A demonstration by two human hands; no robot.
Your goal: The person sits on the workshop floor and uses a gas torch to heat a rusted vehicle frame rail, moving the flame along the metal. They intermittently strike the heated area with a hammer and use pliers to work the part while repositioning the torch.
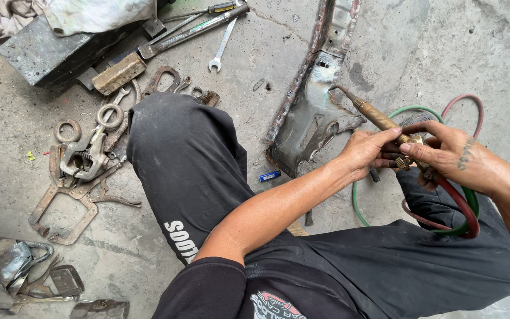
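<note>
Gripping a brass welding torch with a bent tip (pixel 379 120), the left hand (pixel 366 152) wraps its body while the right hand (pixel 453 155) pinches the small valve knobs at its rear, both hands closed together on it above the knees. Red and green rubber hoses (pixel 467 207) loop from the torch's end. Its tip points at a rusty, bent sheet-metal panel (pixel 311 112) lying on the concrete floor (pixel 420 53). Clamps and locking pliers (pixel 87 156) lie scattered well to the left.

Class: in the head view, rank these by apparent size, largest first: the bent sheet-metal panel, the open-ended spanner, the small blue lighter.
1. Bent sheet-metal panel, by far the largest.
2. Open-ended spanner.
3. Small blue lighter.
</note>
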